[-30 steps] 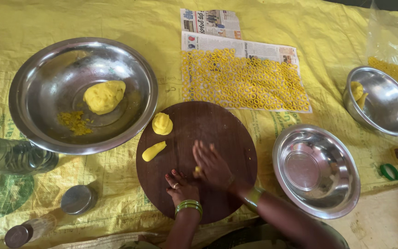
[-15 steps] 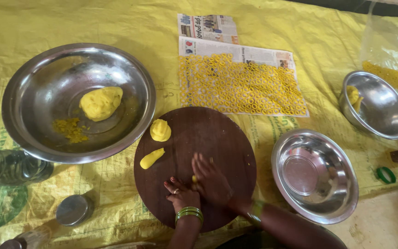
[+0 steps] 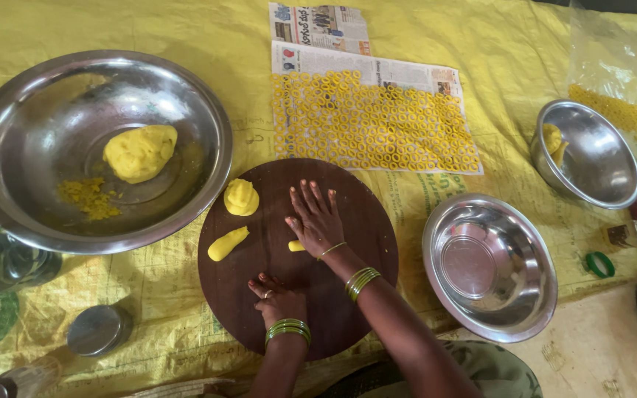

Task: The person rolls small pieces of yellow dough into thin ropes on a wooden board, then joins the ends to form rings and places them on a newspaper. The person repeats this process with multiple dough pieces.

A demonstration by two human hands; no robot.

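A round dark wooden board lies on the yellow cloth. My right hand lies flat on it, fingers spread, palm pressing a thin yellow dough roll whose end shows at the wrist. Lower on the board, my left hand rests with its fingers curled and holds nothing. A yellow dough ball and a short dough log lie on the board's left side.
A large steel bowl at left holds a dough lump and crumbs. Newspaper behind carries several yellow dough rings. An empty steel bowl sits right, another bowl with dough farther right. A steel lid lies lower left.
My right hand has slid forward over the board, away from me, rolling the dough under the palm. The left hand stays low on the board.
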